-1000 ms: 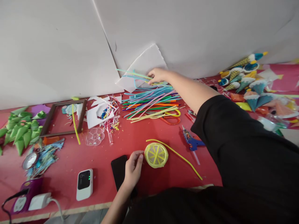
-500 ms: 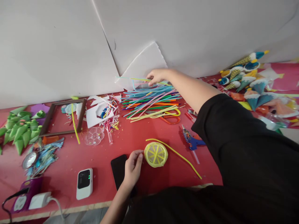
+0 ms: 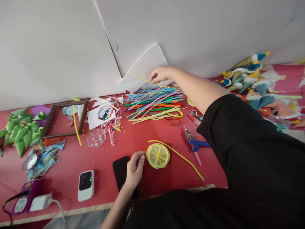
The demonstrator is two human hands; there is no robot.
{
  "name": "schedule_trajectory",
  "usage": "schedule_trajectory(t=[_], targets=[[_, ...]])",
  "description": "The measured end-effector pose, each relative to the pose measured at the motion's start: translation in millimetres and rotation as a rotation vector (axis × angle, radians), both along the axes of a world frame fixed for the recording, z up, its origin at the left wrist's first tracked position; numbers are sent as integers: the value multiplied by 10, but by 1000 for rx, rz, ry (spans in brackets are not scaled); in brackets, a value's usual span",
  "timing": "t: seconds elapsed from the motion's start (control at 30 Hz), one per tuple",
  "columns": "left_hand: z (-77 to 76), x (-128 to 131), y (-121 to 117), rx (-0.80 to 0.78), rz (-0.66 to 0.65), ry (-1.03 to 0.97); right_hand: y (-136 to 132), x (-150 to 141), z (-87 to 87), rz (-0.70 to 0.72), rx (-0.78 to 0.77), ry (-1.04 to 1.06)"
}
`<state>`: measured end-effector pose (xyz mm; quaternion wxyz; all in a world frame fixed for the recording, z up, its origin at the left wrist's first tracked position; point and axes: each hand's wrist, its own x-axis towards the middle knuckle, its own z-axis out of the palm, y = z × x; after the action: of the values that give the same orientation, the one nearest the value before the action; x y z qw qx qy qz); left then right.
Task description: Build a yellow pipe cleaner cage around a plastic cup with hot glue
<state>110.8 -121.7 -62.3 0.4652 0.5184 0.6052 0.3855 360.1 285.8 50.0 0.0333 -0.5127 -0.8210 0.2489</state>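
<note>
My right hand (image 3: 160, 75) is pinched on a yellow pipe cleaner (image 3: 140, 77), held just above a pile of coloured pipe cleaners (image 3: 152, 100) by the wall. A pale green pipe cleaner (image 3: 130, 84) sticks out to the left below it. My left hand (image 3: 134, 168) rests on the table with loosely curved fingers, thumb apart, beside a black phone (image 3: 120, 171). Its fingertips are close to a round yellow lemon slice (image 3: 158, 156) made of pipe cleaner; whether they touch it I cannot tell. A single bent yellow pipe cleaner (image 3: 182, 156) lies right of the slice.
A blue glue gun (image 3: 196, 143) and orange-handled scissors (image 3: 172, 122) lie on the red table. Leftward are a brown frame (image 3: 49, 121), paper scraps (image 3: 100, 117), a white device (image 3: 86, 189) and a purple power socket (image 3: 30, 197). Small craft cones (image 3: 240, 78) crowd the far right.
My right hand has lifted slightly, raising the left end of the yellow pipe cleaner away from the pile. My left hand has stayed beside the lemon slice.
</note>
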Motion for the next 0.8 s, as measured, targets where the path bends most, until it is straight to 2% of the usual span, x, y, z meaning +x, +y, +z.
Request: schedule_trajectory(t=[0.17,0.33,0.57,0.8], targets=[[1,3,2,-4,2,-7,-56,-47,11,-12,-5,28],[-1,4,-2,-4,-3,-17,-65,-132,5,-29,59,59],[14,11,-8,-6,-4,-27,-96,-202,98,-7,163,58],[-8,4,-13,-13,4,-28,-165,-244,63,26,150,-85]])
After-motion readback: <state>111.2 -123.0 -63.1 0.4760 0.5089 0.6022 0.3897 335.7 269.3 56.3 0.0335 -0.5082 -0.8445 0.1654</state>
